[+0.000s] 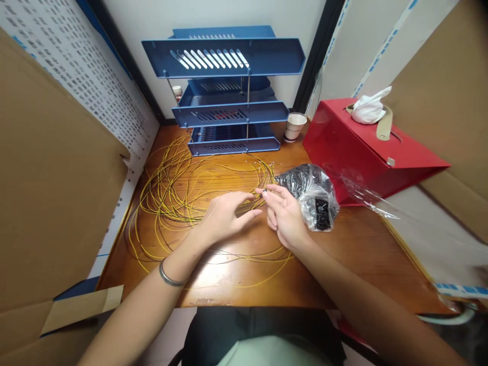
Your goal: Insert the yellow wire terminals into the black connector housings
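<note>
My right hand (285, 216) is closed, thumb and index finger pinching a small black piece (264, 191) whose kind is too small to make out. Just to its left, my left hand (227, 213) is open, thumb and fingers apart in a C-shape with nothing plainly between them. Behind and below both hands lie loose coils of thin yellow and dark wire (152, 198), spread over the wooden table. A clear plastic bag of small black parts (305, 178) rests right beside my right hand, its near end bunched up.
A blue three-tier tray rack (229, 116) stands at the back, with a paper cup (295, 127) beside it. To the right is a red box (354, 147) with a crumpled tissue (368, 109) on top. Cardboard (57, 168) walls the left side of the table (366, 264).
</note>
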